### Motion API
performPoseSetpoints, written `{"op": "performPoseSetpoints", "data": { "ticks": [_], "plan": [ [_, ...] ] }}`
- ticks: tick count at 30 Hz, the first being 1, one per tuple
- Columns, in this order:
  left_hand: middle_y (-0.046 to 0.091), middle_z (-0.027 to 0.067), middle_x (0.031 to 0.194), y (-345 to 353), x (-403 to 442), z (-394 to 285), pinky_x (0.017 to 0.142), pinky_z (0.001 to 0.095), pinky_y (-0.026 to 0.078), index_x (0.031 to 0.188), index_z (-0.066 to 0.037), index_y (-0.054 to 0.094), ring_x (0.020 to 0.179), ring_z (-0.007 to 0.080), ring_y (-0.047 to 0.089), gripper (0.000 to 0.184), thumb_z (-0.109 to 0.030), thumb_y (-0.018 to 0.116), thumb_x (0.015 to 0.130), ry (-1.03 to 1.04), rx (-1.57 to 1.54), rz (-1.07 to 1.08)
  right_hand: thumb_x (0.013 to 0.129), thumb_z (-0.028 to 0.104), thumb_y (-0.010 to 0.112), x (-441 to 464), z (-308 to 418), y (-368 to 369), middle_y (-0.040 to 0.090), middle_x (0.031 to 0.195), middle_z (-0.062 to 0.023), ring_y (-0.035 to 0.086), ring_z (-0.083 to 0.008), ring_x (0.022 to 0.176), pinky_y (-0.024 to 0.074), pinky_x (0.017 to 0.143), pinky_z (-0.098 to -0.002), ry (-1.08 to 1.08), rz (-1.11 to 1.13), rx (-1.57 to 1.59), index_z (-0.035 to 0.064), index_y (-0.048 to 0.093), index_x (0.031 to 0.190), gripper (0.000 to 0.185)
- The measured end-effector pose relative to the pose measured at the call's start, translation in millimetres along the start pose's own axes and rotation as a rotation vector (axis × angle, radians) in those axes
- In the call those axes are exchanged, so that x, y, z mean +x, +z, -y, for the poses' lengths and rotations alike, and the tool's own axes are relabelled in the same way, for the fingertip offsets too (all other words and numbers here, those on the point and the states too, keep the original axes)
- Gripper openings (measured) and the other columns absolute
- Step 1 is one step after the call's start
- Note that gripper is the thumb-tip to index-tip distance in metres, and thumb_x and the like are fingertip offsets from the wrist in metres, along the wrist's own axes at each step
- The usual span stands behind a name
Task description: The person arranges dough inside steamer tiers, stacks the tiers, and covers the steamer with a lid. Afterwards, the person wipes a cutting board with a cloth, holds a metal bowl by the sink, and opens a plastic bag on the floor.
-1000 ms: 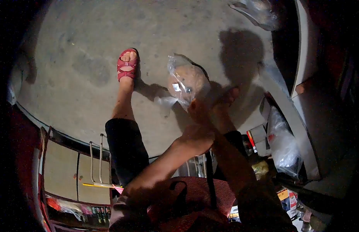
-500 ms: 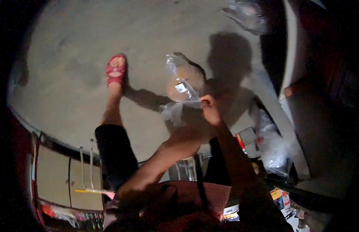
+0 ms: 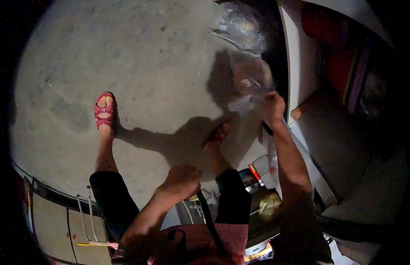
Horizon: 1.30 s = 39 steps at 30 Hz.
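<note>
My right hand (image 3: 273,106) grips the gathered neck of a clear plastic bag (image 3: 251,79). Round, brownish contents and a small white label show through the plastic; their exact kind is too blurred to tell. The bag is out to the right, beside a dark gap and a pale upright edge. In front of my body, my left hand (image 3: 183,182) is curled closed, and whatever its fingers may hold is hidden. A dark strap (image 3: 205,216) runs down just beside it.
Another clear plastic bag (image 3: 242,28) lies at the upper right. A pale panel edge (image 3: 294,57) runs along the right. Beside my right leg are a red-and-white item (image 3: 256,174) and a bag with something yellowish-green (image 3: 270,206). A cabinet (image 3: 50,225) stands lower left.
My right hand has carried the plastic bag up and to the right, toward the other bag. My left hand has drawn back toward my body. The view has shifted, and my right foot now shows.
</note>
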<state>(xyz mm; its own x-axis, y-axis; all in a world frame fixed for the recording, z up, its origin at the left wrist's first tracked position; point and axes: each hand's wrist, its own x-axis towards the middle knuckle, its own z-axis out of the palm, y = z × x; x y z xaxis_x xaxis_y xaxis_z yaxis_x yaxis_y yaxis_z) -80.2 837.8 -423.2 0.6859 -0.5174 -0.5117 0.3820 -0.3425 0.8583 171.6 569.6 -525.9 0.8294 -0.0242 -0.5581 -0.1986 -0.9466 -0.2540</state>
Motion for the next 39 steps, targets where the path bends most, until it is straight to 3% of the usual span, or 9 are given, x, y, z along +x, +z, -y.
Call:
{"op": "performPoseSetpoints", "data": {
  "ticks": [7, 12, 16, 18, 20, 31, 35, 37, 39],
  "plan": [
    [0.057, 0.0125, 0.07, 0, 0, 3, 0.061, 0.0395, 0.046, 0.07, -0.003, 0.055, 0.074, 0.029, 0.056, 0.01, -0.008, 0.055, 0.061, 0.068, -0.057, -0.105, 0.075, 0.019, 0.053, 32, -4, -3, 0.06, 0.079, -0.0133, 0.058, -0.0265, 0.075, 0.0444, 0.066, -0.0337, 0.105, -0.224, -0.544, 0.0075, 0.057, 0.083, 0.015],
    [0.056, 0.0161, 0.071, -4, 6, 2, 0.061, 0.0437, 0.046, 0.07, -0.002, 0.056, 0.069, 0.0342, 0.055, 0.011, -0.01, 0.053, 0.064, 0.051, -0.111, -0.038, 0.071, 0.01, 0.058, 25, -46, 15, 0.057, 0.09, -0.0159, 0.054, -0.0304, 0.084, 0.0426, 0.073, -0.0329, 0.025, -0.078, 0.169, 0.0037, 0.053, 0.1, 0.031],
    [0.057, 0.0144, 0.073, -2, 4, 2, 0.061, 0.0427, 0.046, 0.071, -0.002, 0.056, 0.073, 0.0327, 0.055, 0.012, -0.012, 0.053, 0.065, 0.026, -0.069, -0.021, 0.071, 0.013, 0.06, -41, -21, 35, 0.05, 0.104, -0.0155, 0.05, -0.0256, 0.083, 0.0418, 0.072, -0.0348, -0.863, -0.347, -0.573, 0.0012, 0.047, 0.11, 0.043],
    [0.056, 0.0162, 0.07, -3, 3, -1, 0.057, 0.0444, 0.046, 0.069, -0.001, 0.057, 0.067, 0.0351, 0.055, 0.012, -0.012, 0.052, 0.065, 0.057, -0.109, -0.143, 0.073, 0.014, 0.056, -82, -48, 62, 0.051, 0.099, -0.0158, 0.049, -0.025, 0.083, 0.0407, 0.074, -0.0364, -0.137, 0.11, 0.774, 0.0008, 0.05, 0.103, 0.034],
    [0.058, 0.0148, 0.088, -12, 5, -5, 0.076, 0.0404, 0.043, 0.085, -0.003, 0.058, 0.086, 0.0318, 0.054, 0.02, -0.016, 0.052, 0.072, -0.048, -0.054, 0.137, 0.076, 0.015, 0.053, -116, -75, 73, 0.051, 0.095, -0.0174, 0.05, -0.0263, 0.082, 0.0415, 0.075, -0.039, -0.061, 0.267, -0.779, 0.0002, 0.052, 0.092, 0.022],
    [0.06, 0.012, 0.077, -30, -14, -2, 0.068, 0.0402, 0.043, 0.079, -0.007, 0.061, 0.075, 0.026, 0.057, 0.026, -0.025, 0.042, 0.081, 0.151, -0.178, -0.522, 0.075, 0.014, 0.051, -313, 44, -25, 0.051, 0.093, -0.0159, 0.051, -0.0279, 0.083, 0.0422, 0.075, -0.0398, -0.819, 0.473, -0.611, 0.0015, 0.053, 0.081, 0.014],
    [0.057, 0.0175, 0.066, -3, 1, 13, 0.054, 0.0403, 0.044, 0.072, -0.003, 0.056, 0.059, 0.0292, 0.058, 0.026, -0.021, 0.04, 0.081, 0.18, -0.084, -0.377, 0.075, 0.013, 0.051, -313, 61, -64, 0.052, 0.098, -0.0151, 0.05, -0.0309, 0.093, 0.0406, 0.081, -0.0398, -0.466, 0.744, -0.856, 0.0023, 0.054, 0.087, 0.016],
    [0.057, 0.0177, 0.066, -7, -5, 13, 0.055, 0.0409, 0.044, 0.073, -0.002, 0.055, 0.061, 0.0306, 0.057, 0.023, -0.019, 0.041, 0.08, 0.166, -0.168, -0.39, 0.075, 0.014, 0.052, -303, 20, -68, 0.05, 0.108, -0.0134, 0.044, -0.033, 0.105, 0.0354, 0.089, -0.0371, -0.633, 0.397, -0.55, 0.0032, 0.052, 0.098, 0.025],
    [0.057, 0.0178, 0.065, -9, -10, 17, 0.056, 0.0415, 0.044, 0.073, -0.001, 0.055, 0.062, 0.0319, 0.056, 0.021, -0.017, 0.042, 0.078, 0.143, -0.249, -0.4, 0.073, 0.014, 0.054, -266, -36, -51, 0.043, 0.117, -0.018, 0.039, -0.0353, 0.111, 0.0303, 0.094, -0.0366, -0.303, 0.281, -0.076, 0.0008, 0.045, 0.111, 0.041]
  ]
}}
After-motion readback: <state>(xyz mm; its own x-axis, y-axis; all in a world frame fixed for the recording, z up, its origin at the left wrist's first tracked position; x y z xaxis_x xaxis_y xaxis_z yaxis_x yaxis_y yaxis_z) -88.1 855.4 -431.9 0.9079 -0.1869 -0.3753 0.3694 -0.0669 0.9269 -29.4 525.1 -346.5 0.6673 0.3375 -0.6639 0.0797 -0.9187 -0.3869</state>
